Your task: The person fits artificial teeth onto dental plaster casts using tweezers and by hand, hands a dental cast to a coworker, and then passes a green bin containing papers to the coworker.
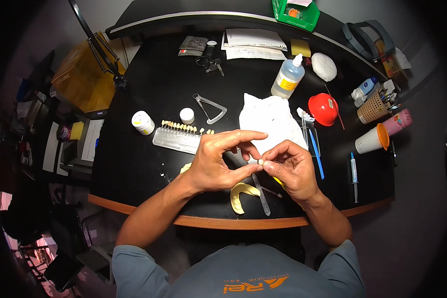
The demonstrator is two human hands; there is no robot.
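Note:
A small pale dental crown [260, 162] sits between the fingertips of both hands above the front of the desk. My right hand [295, 171] pinches it between thumb and forefinger. My left hand [216, 159] meets it from the other side with thumb and a bent finger, its forefinger stretched out above. Just below the hands lie a yellowish dental arch model [239, 197] and a metal spatula [262, 196]. Another yellowish piece [186, 168] is partly hidden by my left wrist. Something yellow [278, 182] shows beneath my right hand.
A tooth shade guide [176, 140], white jars [143, 122] and a metal caliper [211, 109] lie left. White cloth [273, 116], a liquid bottle [288, 77], a red bowl [323, 109], a blue tool [316, 154] and a syringe [354, 176] are ahead and right.

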